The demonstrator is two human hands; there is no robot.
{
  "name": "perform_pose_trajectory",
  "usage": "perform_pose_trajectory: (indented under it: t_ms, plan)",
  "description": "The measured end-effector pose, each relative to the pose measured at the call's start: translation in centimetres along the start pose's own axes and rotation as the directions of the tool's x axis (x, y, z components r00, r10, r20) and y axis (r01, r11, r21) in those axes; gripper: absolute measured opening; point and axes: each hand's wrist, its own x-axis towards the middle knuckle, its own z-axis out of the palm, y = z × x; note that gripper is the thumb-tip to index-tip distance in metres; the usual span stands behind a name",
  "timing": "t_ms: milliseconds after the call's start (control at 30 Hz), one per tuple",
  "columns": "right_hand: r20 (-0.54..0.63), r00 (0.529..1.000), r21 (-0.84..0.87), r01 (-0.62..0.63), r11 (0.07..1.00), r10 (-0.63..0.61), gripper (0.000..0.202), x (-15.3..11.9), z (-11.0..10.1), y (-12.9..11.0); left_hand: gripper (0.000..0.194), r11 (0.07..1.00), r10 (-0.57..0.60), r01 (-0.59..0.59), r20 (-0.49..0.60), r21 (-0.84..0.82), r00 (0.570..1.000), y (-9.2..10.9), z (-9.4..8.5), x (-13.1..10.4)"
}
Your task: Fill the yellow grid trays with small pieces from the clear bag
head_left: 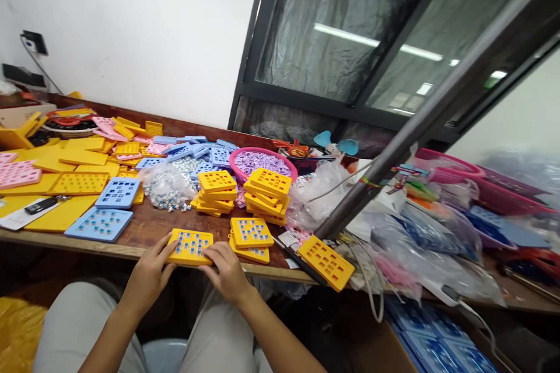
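A yellow tray with small blue and white pieces in its slots lies at the table's front edge. My left hand grips its left side, fingers on top and thumb at the near edge. At the right side, my right hand holds the same tray between fingers and thumb. Just right of it is a short stack of filled yellow trays. Behind stand two taller stacks of yellow trays, one on the left and one on the right.
Blue trays lie at the left, near a plastic bag of small pieces. A pink basket holds purple pieces. One yellow tray overhangs the front edge by a slanted metal pole; plastic bags and cables lie right.
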Motion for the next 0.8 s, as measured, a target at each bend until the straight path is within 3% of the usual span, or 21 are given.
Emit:
perform_pose_trajectory:
  t_ms: [100,200,333,467,567,633,733,800]
  plan:
    - [-0.114,0.993,-0.054,0.020,0.998,-0.026,0.037,-0.6,-2.3,-0.6,0.054,0.997,0.050,-0.056,-0.094,-0.057,0.994,2.4,0.7,1.2]
    - [-0.162,0.987,-0.182,-0.014,0.983,-0.016,0.041,-1.2,-6.2,0.0,0.061,0.987,0.108,-0.124,-0.145,-0.101,0.983,5.9,2.6,4.0]
    - [-0.228,0.970,-0.335,-0.156,0.929,0.081,0.035,-2.9,-10.5,3.6,0.055,0.979,0.159,-0.158,-0.005,-0.130,0.987,10.0,6.7,7.9]
    - [-0.132,0.968,-0.395,-0.249,0.884,0.213,0.038,-5.1,-11.7,7.5,0.060,0.976,0.181,-0.156,0.162,-0.155,0.970,11.8,9.2,9.0]
    - [-0.098,0.966,-0.412,-0.260,0.874,0.241,0.044,-5.8,-11.7,8.5,0.060,0.967,0.185,-0.154,0.143,-0.205,0.972,11.4,8.4,9.1]
    - [-0.130,0.967,-0.423,-0.252,0.870,0.217,0.045,-5.4,-11.6,8.2,0.054,0.971,0.138,-0.124,0.056,-0.206,0.989,10.0,6.7,10.3]
    - [-0.255,0.957,-0.420,-0.240,0.875,0.140,0.043,-4.2,-10.8,6.1,0.045,0.993,0.024,-0.037,-0.117,-0.110,0.993,6.4,4.0,14.2]
    - [-0.338,0.939,-0.383,-0.203,0.901,0.068,0.037,-3.5,-9.5,4.0,0.049,0.997,0.074,-0.076,-0.096,-0.017,0.993,3.7,2.8,17.4]
